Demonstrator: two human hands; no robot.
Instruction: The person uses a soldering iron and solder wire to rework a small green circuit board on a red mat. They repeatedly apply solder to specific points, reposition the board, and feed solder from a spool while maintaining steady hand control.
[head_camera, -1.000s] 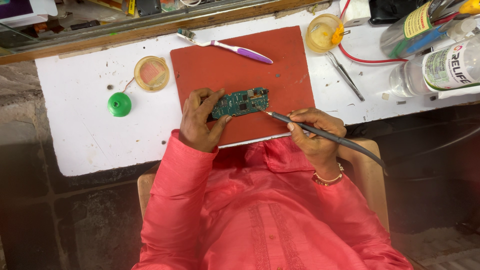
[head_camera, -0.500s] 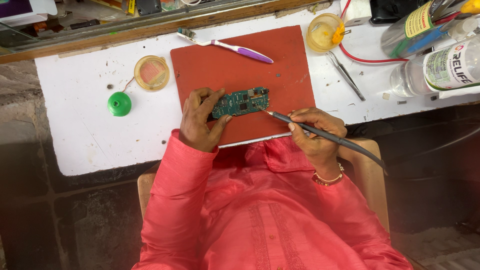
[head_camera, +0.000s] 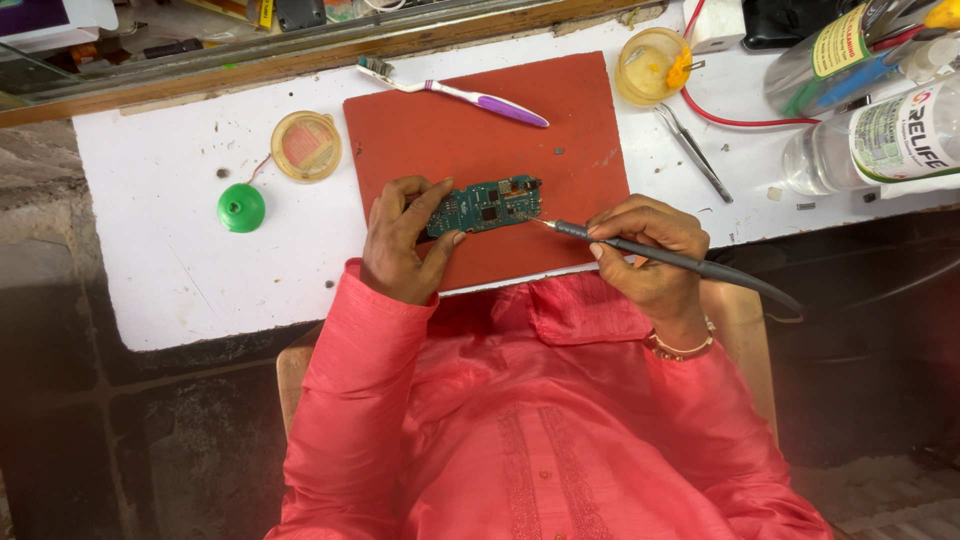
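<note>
Item: one green circuit board (head_camera: 485, 205), lying on one red mat (head_camera: 480, 150) at the middle of the white table (head_camera: 160, 260).

Left hand (head_camera: 405, 245): closed on the board's left end, thumb at the near edge, fingers over the far edge.

Right hand (head_camera: 645, 250): closed pen-fashion round one soldering iron (head_camera: 660, 257) (dark shaft, cord trailing off right).

Relation: the board lies to the left of the right hand, its long axis running left to right and tilted slightly. The iron's shaft continues nearly along that axis, its tip at the board's right end; whether it touches cannot quite be made out. The left hand is the nearer, being on the board itself.

Also on the table, counted: one toothbrush (head_camera: 455, 92) with purple handle, across the mat's far edge; one round tin (head_camera: 306, 146); one green cap (head_camera: 241, 207); one yellow pot (head_camera: 650, 67); one pair of tweezers (head_camera: 693, 152); two clear bottles (head_camera: 870, 135) at least, far right.
</note>
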